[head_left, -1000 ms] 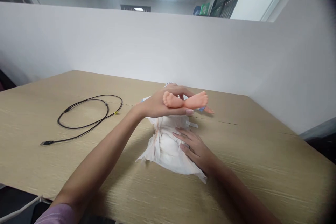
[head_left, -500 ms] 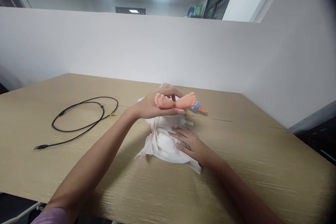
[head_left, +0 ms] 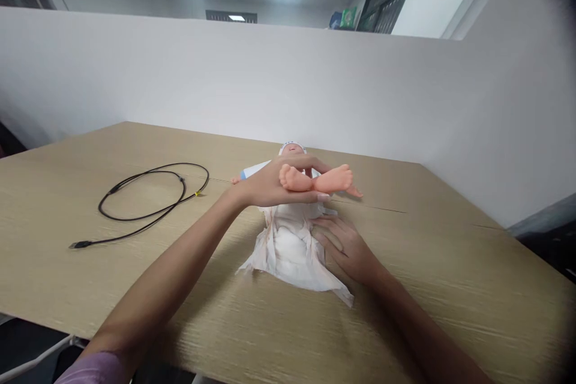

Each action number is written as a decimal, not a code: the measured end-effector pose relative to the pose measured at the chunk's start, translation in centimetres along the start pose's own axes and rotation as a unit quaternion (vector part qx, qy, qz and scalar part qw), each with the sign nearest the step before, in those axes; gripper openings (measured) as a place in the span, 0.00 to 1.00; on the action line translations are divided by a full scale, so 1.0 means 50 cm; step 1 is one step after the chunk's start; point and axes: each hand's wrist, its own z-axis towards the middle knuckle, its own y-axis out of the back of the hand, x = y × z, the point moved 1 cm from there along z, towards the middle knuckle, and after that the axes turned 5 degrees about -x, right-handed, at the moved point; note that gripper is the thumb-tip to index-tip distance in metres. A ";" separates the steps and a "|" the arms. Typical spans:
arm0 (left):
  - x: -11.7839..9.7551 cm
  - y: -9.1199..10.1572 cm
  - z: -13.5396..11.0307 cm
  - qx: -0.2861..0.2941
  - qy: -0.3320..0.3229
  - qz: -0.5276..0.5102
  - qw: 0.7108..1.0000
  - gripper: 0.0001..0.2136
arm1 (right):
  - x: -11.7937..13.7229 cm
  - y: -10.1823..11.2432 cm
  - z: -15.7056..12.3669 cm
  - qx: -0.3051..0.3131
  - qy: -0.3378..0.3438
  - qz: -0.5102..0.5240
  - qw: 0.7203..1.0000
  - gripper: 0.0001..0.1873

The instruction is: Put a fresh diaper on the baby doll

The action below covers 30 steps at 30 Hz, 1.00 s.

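Note:
A baby doll (head_left: 333, 179) lies on its back on the table, its head in a white cap toward the wall. My left hand (head_left: 274, 184) is closed around its lower legs and holds them raised, with both feet poking out toward me. Under the doll's bottom is a white diaper (head_left: 290, 252), unfolded and spread on the wood toward me. My right hand (head_left: 348, 247) rests at the diaper's right edge, fingers stretched out and touching its side. My left hand and the raised legs hide most of the doll's body.
A black USB cable (head_left: 135, 218) lies in a loose coil on the left of the wooden table (head_left: 216, 324). A white partition wall (head_left: 252, 84) rises behind the table's far edge.
My right hand has slid from the diaper's middle to its right edge. The doll's legs stay held up in my left hand; the whole view has shifted slightly.

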 end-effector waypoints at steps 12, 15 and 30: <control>0.000 -0.029 -0.014 -0.002 -0.013 0.014 1.000 0.15 | 0.007 0.024 -0.003 -0.224 0.027 -0.046 0.973 0.15; 0.002 -0.038 -0.026 0.008 0.005 0.031 0.999 0.16 | 0.019 0.023 0.000 -0.249 0.048 -0.038 0.967 0.26; 0.031 -0.104 -0.146 0.015 -0.042 -0.004 0.999 0.24 | 0.053 0.019 -0.006 -0.133 0.111 0.021 0.985 0.29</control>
